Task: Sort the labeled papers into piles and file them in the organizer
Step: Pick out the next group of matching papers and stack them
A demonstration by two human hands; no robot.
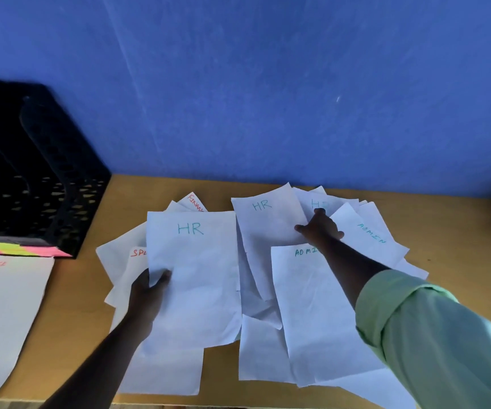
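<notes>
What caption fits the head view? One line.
Left hand grips a white HR-labelled paper sheet; right hand reaches another HR sheet.

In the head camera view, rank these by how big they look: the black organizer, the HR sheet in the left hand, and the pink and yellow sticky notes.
1. black organizer, partly cut off at the frame edge
2. HR sheet, nearly as large, so this ranking is unsure
3. sticky notes, clearly smallest

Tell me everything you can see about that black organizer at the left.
The black organizer stands at the table's back left corner, against the blue wall. It looks like plastic or metal mesh, its sides pierced with rows of small holes, and curved upright dividers split it into slots. No papers show in the slots. Pink and yellow strips lie along its front base. Neither hand touches it; its left part is cut off by the frame.
</notes>
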